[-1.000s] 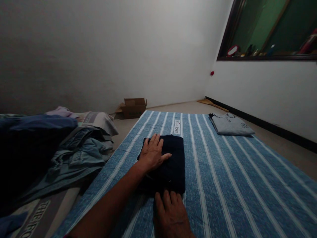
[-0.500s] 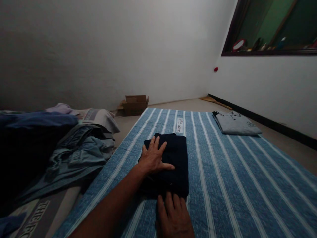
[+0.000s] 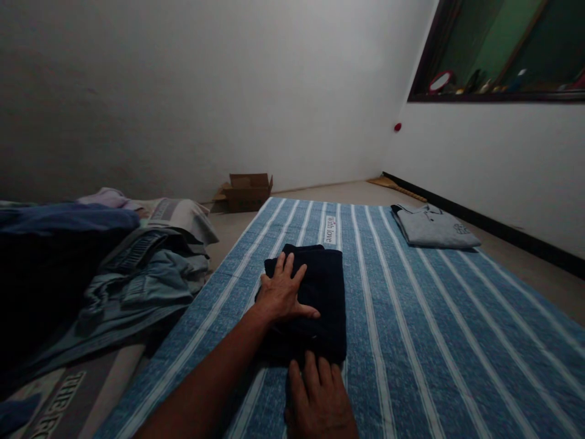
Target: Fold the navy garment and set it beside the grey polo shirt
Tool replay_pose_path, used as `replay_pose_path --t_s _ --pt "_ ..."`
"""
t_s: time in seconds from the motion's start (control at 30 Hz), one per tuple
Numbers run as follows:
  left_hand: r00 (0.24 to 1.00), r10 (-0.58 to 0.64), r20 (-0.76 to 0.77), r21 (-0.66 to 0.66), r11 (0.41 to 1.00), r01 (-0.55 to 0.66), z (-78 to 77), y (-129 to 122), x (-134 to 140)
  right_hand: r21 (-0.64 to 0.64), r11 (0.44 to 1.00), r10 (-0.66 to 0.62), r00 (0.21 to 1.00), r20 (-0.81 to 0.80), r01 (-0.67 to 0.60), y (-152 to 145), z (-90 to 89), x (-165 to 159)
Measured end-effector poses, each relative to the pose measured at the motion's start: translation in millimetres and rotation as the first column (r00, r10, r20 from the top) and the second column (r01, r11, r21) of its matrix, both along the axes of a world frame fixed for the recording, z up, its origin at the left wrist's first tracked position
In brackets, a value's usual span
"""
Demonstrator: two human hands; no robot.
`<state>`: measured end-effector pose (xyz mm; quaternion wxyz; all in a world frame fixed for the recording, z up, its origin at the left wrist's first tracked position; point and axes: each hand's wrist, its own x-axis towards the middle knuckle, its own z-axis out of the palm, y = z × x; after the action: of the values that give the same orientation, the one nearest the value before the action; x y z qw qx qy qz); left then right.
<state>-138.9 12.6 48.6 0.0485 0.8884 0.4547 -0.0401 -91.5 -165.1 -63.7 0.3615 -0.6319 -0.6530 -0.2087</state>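
Note:
A folded dark navy garment [image 3: 326,286] lies on a blue-and-white striped cover [image 3: 420,341]. My left hand [image 3: 286,289] rests on its upper left part, palm down, with fingers and thumb spread wide. At the near edge of the garment, my right hand [image 3: 320,396] lies palm down. Its fingers are stretched forward, side by side, with the tips against that edge; its thumb is hidden. A bit of dark cloth seems to show beside the right hand's left edge, too dim to make out.
A folded grey collared shirt [image 3: 436,227] lies at the cover's far right. On the left is a heap of clothes with pale blue jeans [image 3: 150,283]. An open cardboard box [image 3: 247,194] stands on the floor by the wall. A window [image 3: 512,49] is at upper right.
Almost nothing differs. Both hands stay on the garment in the same pose, and the whole view has shifted very slightly.

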Motion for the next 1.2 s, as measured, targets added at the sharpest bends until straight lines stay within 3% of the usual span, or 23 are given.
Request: replay_pose_path --t_s 0.37,0.43,0.57,0.67,0.77,0.97,1.2 --pt "1.0 0.0 -0.026 0.001 1.0 0.0 7.3 0.5 2.1 0.128 0.992 0.007 0.999 0.035 -0.012 -3.2 -0.4 4.0" --pt "1.0 -0.004 -0.031 0.001 1.0 0.004 8.4 0.6 2.4 0.177 0.984 -0.002 0.999 -0.047 0.01 -5.8 9.9 3.0" --pt "0.999 -0.014 -0.032 0.004 1.0 0.014 9.5 1.5 1.5 0.267 0.956 0.157 0.982 -0.103 -0.125 -11.7 47.1 12.7" --pt "0.999 -0.023 -0.027 0.015 1.0 0.024 9.2 2.6 0.0 0.172 0.98 0.122 0.987 -0.103 -0.103 -8.3 66.5 29.8" --pt "0.999 -0.024 -0.024 0.011 1.0 0.025 9.4 3.1 -1.9 0.073 0.997 0.037 0.997 -0.061 -0.032 3.2 57.8 42.0" --pt "1.0 0.008 0.015 -0.067 0.998 -0.007 18.1 5.9 -2.9 0.216 0.976 0.0 0.994 0.105 -0.023 14.6 13.1 38.7" --pt "0.999 0.043 -0.01 -0.113 0.993 -0.044 24.3 13.2 0.2 0.191 0.978 0.043 0.977 0.208 -0.084 9.7 15.9 43.8"
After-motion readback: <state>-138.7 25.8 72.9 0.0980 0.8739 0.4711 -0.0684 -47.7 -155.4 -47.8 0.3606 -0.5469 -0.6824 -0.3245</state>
